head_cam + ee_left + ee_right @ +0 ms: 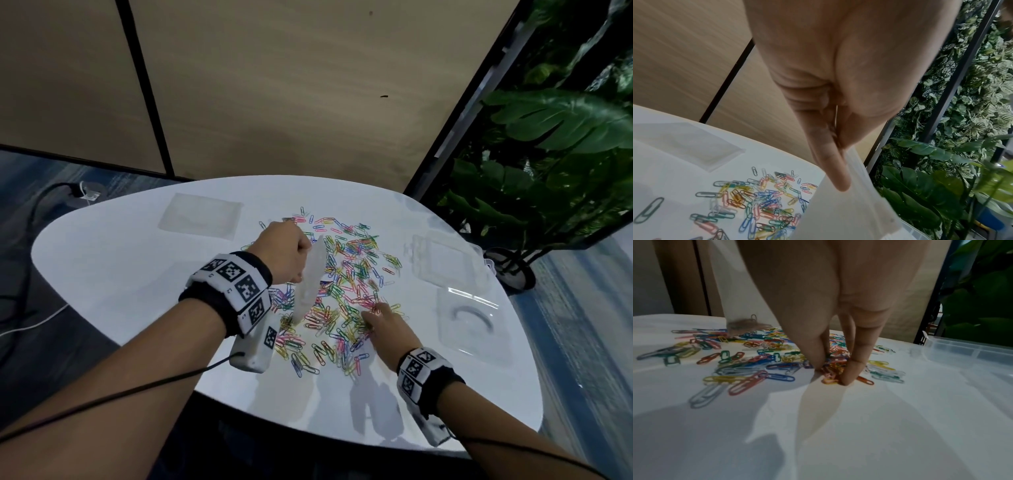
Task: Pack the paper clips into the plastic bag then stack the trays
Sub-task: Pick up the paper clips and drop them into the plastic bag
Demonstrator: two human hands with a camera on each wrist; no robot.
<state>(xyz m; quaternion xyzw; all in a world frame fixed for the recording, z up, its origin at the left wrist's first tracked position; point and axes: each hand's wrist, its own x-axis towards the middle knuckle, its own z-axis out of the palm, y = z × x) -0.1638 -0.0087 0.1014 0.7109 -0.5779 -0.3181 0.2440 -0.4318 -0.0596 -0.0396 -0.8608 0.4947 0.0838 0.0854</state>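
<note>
From the head view, the left hand (286,251) holds the plastic bag (310,281) by its top edge above the scattered paper clips (346,274), the bag hanging with its lower end touching the pile. The left wrist view adds that thumb and curled fingers (838,170) pinch the bag's rim. Only the right wrist view shows the right hand (834,368) with fingertips drawn together around a small cluster of clips on the white table (120,274); a few clips sit in the bag's bottom. Two clear trays (445,263) lie near the table's right edge, another flat clear tray (200,217) at the far left. Bare tabletop lies left of the pile and toward the near rim
</note>
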